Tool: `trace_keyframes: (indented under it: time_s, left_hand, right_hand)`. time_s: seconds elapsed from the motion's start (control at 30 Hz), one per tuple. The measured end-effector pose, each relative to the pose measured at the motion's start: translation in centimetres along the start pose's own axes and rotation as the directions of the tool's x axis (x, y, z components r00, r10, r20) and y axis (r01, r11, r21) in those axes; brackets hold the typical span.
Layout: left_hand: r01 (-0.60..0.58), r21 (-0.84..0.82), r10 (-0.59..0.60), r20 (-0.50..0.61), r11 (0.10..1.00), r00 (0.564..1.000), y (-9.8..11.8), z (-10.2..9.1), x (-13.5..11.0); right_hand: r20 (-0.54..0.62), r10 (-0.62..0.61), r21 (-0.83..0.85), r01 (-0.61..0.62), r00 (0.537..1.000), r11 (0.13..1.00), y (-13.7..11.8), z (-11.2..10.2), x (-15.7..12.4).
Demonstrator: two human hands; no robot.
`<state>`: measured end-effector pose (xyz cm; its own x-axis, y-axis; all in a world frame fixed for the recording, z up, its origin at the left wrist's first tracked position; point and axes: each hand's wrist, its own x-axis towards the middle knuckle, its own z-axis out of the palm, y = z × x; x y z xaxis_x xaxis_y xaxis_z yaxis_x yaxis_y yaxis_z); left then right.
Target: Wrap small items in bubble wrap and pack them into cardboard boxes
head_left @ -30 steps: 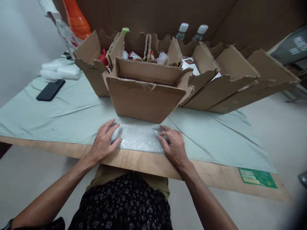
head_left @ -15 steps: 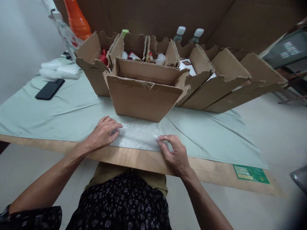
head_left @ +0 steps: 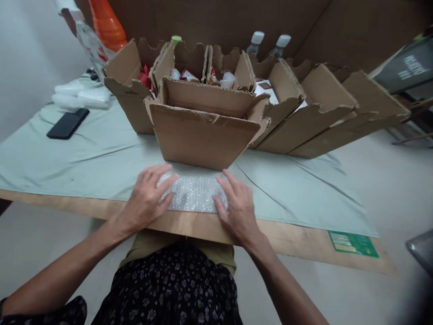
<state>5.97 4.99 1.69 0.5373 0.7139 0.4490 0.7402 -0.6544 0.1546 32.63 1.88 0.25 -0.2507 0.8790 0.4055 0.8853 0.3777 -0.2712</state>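
A flat piece of bubble wrap (head_left: 194, 193) lies at the table's front edge, directly before my body. My left hand (head_left: 148, 195) rests at its left end, fingers spread and the fingertips over the wrap. At the opposite end is my right hand (head_left: 237, 205), its fingers also apart and touching or hovering over the wrap's right side. Neither hand grips anything. Just behind the wrap stands a cardboard box (head_left: 204, 137) with an open top; its inside is mostly hidden by the front wall.
Several open cardboard bins (head_left: 284, 83) holding small goods line the back. A black phone (head_left: 68, 123) and bubble-wrap packets (head_left: 83, 95) lie at the left. An orange bottle (head_left: 107, 27) and two white-capped bottles (head_left: 282, 41) stand behind. A green card (head_left: 353, 243) is at the front right.
My fingers have spread out from a pinching pose. My right hand has moved left and both hands now lie further over the bubble wrap, which looks flatter.
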Motion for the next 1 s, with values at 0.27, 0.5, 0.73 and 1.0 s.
trace_keyframes:
  time_s: [0.27,0.5,0.73,1.0]
  left_hand:
    - [-0.033,-0.282,0.114,0.274,0.959,0.955,0.5,2.3,-2.2]
    - [0.196,-0.161,-0.195,0.019,0.967,0.981,-1.8,0.8,-3.0]
    - [0.447,0.098,-0.457,0.123,0.889,0.881,-3.8,0.9,-3.1]
    - [0.625,-0.455,-0.649,0.127,0.634,0.75,-0.3,0.4,-2.3]
  right_hand:
    - [0.249,-0.194,0.064,0.184,0.949,0.981,1.3,1.1,-2.3]
    - [0.078,0.069,0.025,-0.071,0.995,0.997,6.0,-2.6,-3.0]
    - [0.14,0.129,-0.029,-0.126,0.982,0.992,3.5,1.3,1.6]
    - [0.166,0.369,0.44,-0.404,0.914,0.802,2.5,-0.5,-0.6]
